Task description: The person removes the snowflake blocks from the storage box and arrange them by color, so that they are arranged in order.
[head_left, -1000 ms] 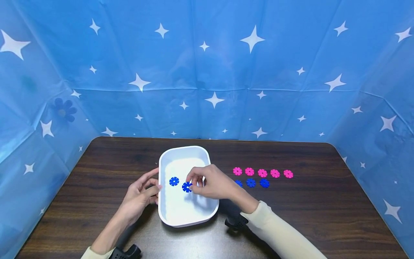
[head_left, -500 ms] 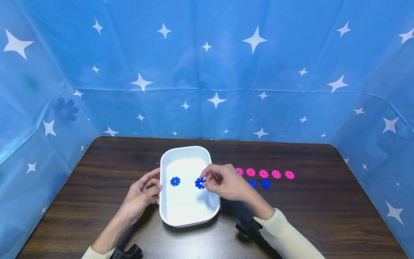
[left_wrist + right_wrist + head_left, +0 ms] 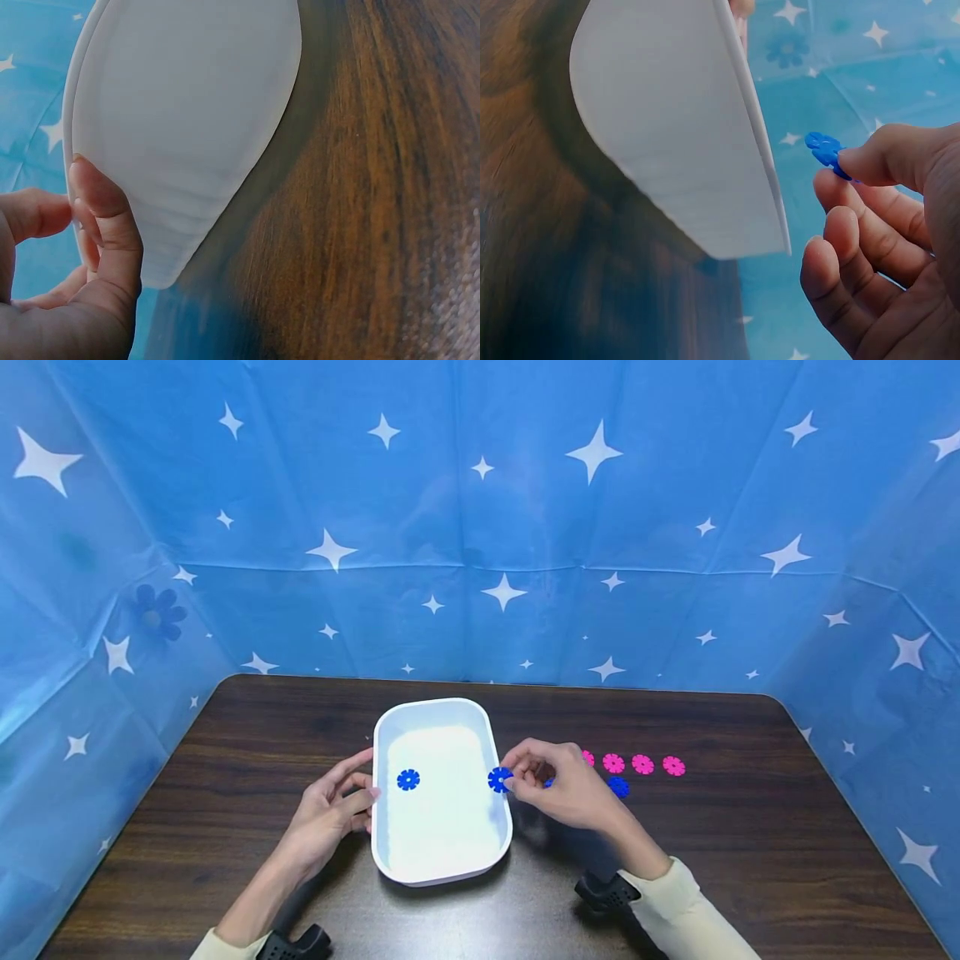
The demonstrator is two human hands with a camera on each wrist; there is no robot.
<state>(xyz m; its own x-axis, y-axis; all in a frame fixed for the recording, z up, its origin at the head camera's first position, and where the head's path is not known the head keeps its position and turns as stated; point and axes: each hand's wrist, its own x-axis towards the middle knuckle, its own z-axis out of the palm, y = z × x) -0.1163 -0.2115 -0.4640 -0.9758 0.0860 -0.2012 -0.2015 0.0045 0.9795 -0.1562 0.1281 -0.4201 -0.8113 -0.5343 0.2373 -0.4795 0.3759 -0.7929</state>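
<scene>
Between thumb and fingertips my right hand (image 3: pixel 564 783) pinches a blue snowflake disc (image 3: pixel 499 779), held above the right rim of a white tray (image 3: pixel 442 852). The right wrist view shows that disc (image 3: pixel 826 150) tilted at the fingertips, apart from the tray wall (image 3: pixel 667 112). My left hand (image 3: pixel 324 814) grips the tray's left edge; in the left wrist view its thumb and fingers (image 3: pixel 105 202) lie at the rim. A second blue snowflake disc (image 3: pixel 408 780) lies flat inside the tray.
Right of the tray, a row of pink snowflake discs (image 3: pixel 642 764) lies on the dark wooden table (image 3: pixel 720 860). Blue discs (image 3: pixel 618 787) lie in front of them, partly hidden by the right hand. A blue starry cloth (image 3: pixel 525 527) stands behind and at both sides.
My right hand has moved right with the blue snowflake disc, from over the tray's middle to its right rim. The left hand and the other tray disc have stayed put.
</scene>
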